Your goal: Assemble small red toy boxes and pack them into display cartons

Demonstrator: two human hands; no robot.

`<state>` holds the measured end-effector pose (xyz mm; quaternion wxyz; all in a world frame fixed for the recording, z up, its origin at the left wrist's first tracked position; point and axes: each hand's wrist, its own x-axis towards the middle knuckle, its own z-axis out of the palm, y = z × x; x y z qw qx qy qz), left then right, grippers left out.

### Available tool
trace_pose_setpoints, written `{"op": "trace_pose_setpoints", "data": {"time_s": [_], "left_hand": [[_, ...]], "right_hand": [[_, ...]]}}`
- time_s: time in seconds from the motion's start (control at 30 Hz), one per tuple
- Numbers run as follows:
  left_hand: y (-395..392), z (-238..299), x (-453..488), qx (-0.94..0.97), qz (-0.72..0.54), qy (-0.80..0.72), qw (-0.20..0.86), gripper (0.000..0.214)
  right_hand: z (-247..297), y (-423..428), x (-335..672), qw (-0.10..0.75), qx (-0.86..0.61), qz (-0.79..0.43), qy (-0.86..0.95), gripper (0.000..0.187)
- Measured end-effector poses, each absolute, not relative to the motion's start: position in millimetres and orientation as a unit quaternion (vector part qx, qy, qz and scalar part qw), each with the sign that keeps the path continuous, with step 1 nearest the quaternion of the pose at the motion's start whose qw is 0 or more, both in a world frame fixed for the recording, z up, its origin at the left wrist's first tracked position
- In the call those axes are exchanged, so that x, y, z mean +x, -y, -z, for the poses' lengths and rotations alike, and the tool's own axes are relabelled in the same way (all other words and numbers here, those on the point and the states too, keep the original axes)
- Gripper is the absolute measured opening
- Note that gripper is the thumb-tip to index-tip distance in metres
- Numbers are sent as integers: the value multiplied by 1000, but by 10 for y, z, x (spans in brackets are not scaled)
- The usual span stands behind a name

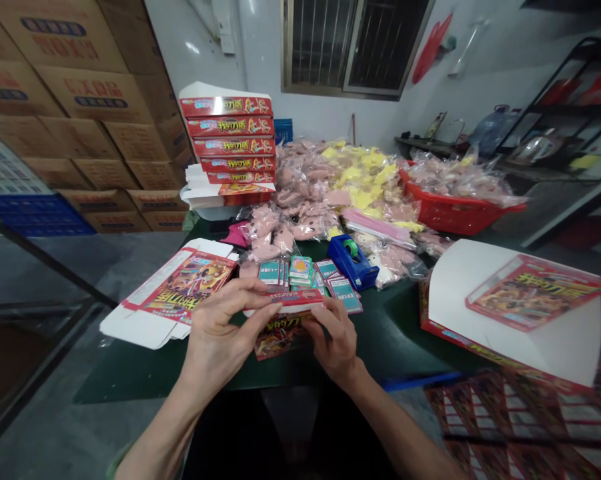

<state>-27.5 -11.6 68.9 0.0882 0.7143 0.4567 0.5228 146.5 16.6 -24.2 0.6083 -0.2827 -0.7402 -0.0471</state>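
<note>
We pinched red printed carton (293,301) between left hand (217,340) and right hand (336,340), both narrow; hard squeeze risked creasing, slip risked scattering nearby loose cards (300,270)

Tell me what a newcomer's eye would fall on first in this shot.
Front and centre, the left hand and right hand hold a red printed cardboard box above a dark green tabletop. Behind them rises a stack of red boxes, and farther back lies a heap of pink and yellow bagged goods beside a red basket. Brown cartons fill the upper left.
</note>
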Motion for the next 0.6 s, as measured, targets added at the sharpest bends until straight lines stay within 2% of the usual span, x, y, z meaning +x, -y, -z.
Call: {"op": "trace_pose_setpoints", "data": {"time_s": [0.1, 0.27, 0.43, 0.6], "left_hand": [[49, -790, -263, 758, -485, -429, 80, 17], [-56, -822, -255, 805, -441, -395, 36, 2], [-42, -766, -208, 802, -453, -387, -34, 7], [-50, -834, -202, 808, -433, -396, -52, 12]], "right_hand": [[230, -129, 1479, 588, -292, 43, 753, 54], [250, -102, 1505, 540, -318, 27, 779, 70], [315, -58, 1532, 474, -354, 19, 806, 66], [353, -37, 1529, 492, -343, -21, 800, 62]]}}
